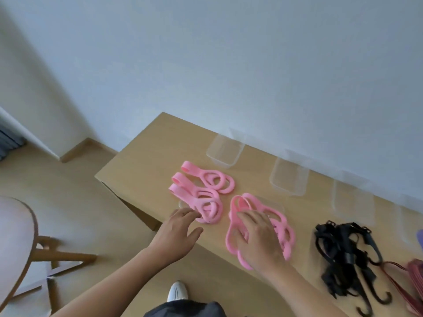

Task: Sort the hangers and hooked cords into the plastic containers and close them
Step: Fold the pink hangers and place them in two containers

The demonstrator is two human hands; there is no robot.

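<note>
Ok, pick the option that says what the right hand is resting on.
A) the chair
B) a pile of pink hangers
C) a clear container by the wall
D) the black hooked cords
B: the right hand lies spread over a pile of pink hangers, while the black hooked cords lie apart from it, untouched.

Right hand on pink hangers, containers behind

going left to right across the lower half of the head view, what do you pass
chair → left hand → right hand → black cords → red cords
</note>
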